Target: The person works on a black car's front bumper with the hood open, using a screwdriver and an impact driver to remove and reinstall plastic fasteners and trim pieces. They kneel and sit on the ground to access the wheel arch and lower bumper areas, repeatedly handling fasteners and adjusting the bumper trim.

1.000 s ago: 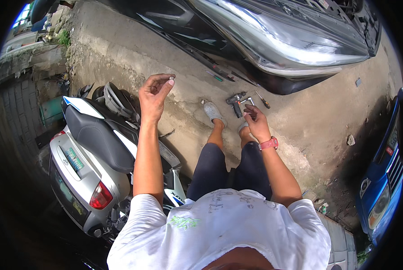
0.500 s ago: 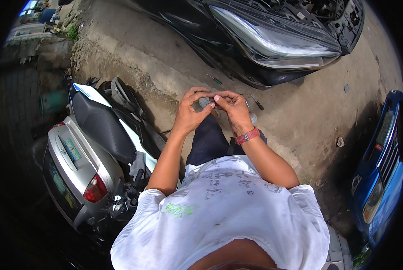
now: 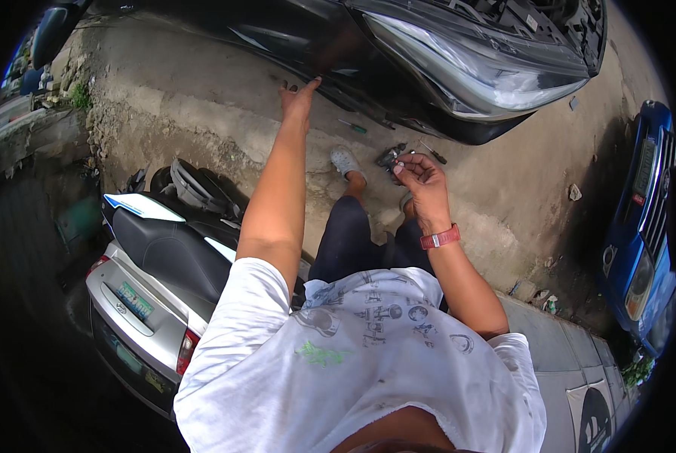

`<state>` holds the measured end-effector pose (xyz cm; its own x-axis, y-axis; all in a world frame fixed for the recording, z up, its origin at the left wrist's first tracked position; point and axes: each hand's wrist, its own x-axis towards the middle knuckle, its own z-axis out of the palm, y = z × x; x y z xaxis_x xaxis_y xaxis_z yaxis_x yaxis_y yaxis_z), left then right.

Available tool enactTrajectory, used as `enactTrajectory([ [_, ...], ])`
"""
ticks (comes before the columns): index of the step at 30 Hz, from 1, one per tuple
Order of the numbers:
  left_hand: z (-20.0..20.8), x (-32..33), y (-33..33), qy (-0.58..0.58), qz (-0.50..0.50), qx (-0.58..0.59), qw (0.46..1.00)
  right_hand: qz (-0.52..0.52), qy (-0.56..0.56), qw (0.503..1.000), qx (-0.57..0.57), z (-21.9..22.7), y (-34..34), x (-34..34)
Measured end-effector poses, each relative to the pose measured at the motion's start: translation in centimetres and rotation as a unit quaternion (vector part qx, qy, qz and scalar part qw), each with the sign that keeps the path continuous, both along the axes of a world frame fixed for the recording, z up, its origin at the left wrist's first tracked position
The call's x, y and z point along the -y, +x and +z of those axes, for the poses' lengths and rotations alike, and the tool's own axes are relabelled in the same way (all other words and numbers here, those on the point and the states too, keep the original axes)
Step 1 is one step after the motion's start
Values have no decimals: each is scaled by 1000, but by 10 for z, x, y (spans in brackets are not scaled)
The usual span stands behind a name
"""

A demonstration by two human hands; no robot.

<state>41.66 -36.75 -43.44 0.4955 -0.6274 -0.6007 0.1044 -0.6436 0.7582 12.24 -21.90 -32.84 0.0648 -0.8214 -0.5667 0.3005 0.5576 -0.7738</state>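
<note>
My left hand (image 3: 298,100) is stretched forward to the lower side of the black car (image 3: 308,45). Its thumb and fingers are apart, with fingertips at or near the body panel; actual contact is hard to judge. In front of my body, my right hand (image 3: 422,181) is raised with thumb and fingertips pinched together. Something tiny may be between them, too small to name. Beyond that hand, a dark tool or metal part (image 3: 390,155) lies on the ground. A screwdriver with a green handle (image 3: 353,126) and another dark-handled screwdriver (image 3: 434,154) lie near the car.
The car's headlight (image 3: 459,68) and uncovered engine bay are ahead. At left stand a motorcycle (image 3: 168,245) and a silver car (image 3: 130,306). A blue vehicle (image 3: 647,226) is at right. My foot in a pale clog (image 3: 344,161) rests on the rough concrete.
Both hands were together in front of me. My left hand has moved away forward and left to the black car, while my right hand stays pinched, slightly right of before.
</note>
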Motion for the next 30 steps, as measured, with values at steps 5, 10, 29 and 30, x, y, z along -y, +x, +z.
enactTrajectory([
  [5, -17, 10, 13, -51, -31, -71, 996, 10, -24, 999, 30, -9, 68, 28],
  [10, -17, -4, 25, -124, -34, -162, 978, -21, -55, 998, -13, -32, 136, 71],
  [29, -41, -32, 65, -158, -125, -205, 958, -154, 75, 985, 3, -108, 273, 164],
  [30, -41, -33, 65, -174, -128, -203, 955, -150, 83, 985, -16, -111, 275, 164],
])
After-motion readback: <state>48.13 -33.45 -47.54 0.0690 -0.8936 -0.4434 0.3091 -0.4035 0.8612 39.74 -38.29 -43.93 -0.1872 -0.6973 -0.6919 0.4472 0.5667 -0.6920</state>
